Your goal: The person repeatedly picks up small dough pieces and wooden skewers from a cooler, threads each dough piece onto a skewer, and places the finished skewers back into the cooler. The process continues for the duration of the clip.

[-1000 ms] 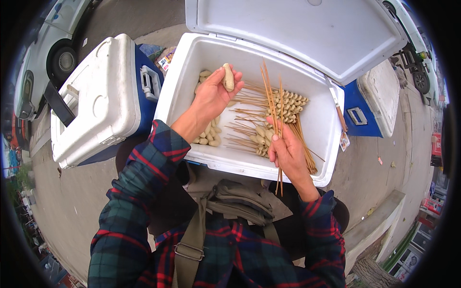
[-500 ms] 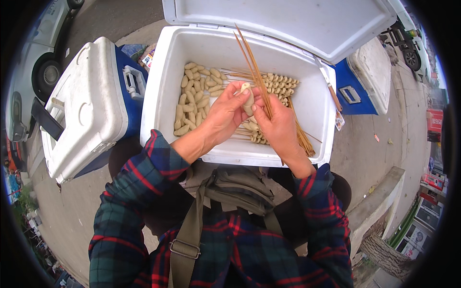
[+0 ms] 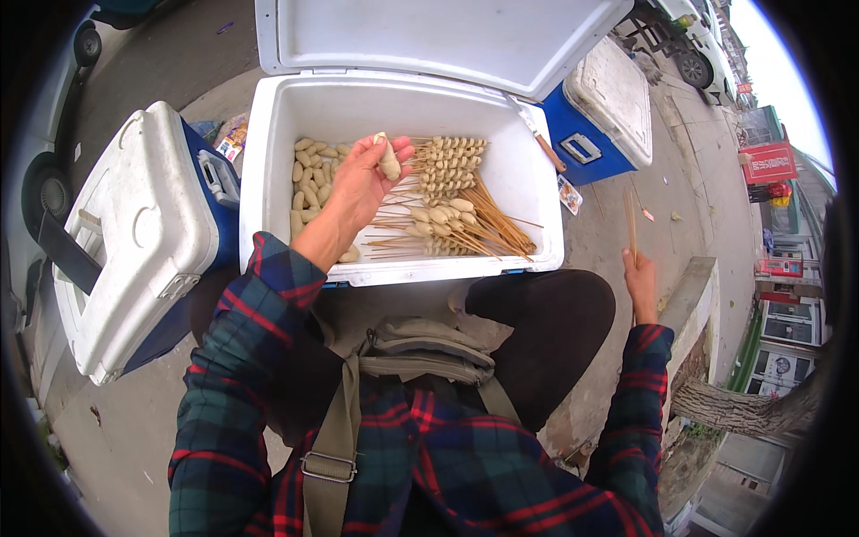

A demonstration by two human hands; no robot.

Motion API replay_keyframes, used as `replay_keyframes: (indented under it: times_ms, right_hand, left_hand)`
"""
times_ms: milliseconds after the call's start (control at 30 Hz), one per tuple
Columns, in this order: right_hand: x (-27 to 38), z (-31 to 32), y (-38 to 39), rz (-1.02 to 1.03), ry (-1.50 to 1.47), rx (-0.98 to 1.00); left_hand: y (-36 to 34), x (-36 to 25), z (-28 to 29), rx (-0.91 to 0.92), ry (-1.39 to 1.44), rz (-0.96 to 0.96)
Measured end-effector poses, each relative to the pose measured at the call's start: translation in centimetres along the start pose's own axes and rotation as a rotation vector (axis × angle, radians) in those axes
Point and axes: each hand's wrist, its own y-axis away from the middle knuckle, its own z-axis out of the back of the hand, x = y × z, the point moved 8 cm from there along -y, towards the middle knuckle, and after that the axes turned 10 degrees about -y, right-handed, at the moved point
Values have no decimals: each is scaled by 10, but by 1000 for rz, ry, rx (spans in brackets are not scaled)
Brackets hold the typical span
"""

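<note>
Above the open white cooler (image 3: 268,170), my left hand (image 3: 362,174) is closed on a pale, sausage-shaped dough piece (image 3: 390,165), held between thumb and fingers. My right hand (image 3: 641,279) is out to the right, beyond the cooler, gripping a few thin bamboo skewers (image 3: 632,224) that point away from me. Inside the cooler, a pile of loose dough pieces (image 3: 309,179) lies at the left. Spiral-cut pieces on skewers (image 3: 447,161) are stacked at the back. In front of them are uncut skewered pieces (image 3: 446,215) and a bundle of bare skewers (image 3: 501,219).
The cooler's raised lid (image 3: 429,40) leans back. A knife (image 3: 541,139) rests across the right rim. Closed blue-and-white coolers stand left (image 3: 134,233) and right (image 3: 617,89). A low concrete ledge (image 3: 693,291) and a tree trunk (image 3: 743,407) are at the right; a bag (image 3: 429,349) is on my lap.
My right hand has swung from beside my left hand out past the cooler's right side, carrying skewers. My left hand keeps the dough piece. The view has turned rightward.
</note>
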Motion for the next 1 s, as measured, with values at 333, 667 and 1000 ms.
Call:
replay_keyframes:
  times_ms: [333,667,1000]
  right_hand:
    - [71,35,88,19,-1101,166]
    - [352,-121,158,405,-938,811]
    - [344,-165,148,485,-818,758]
  left_hand:
    - [-1,-8,8,53,96,-41]
    - [-19,-57,27,20,349,-178]
    - [-30,-66,39,-8,459,-195]
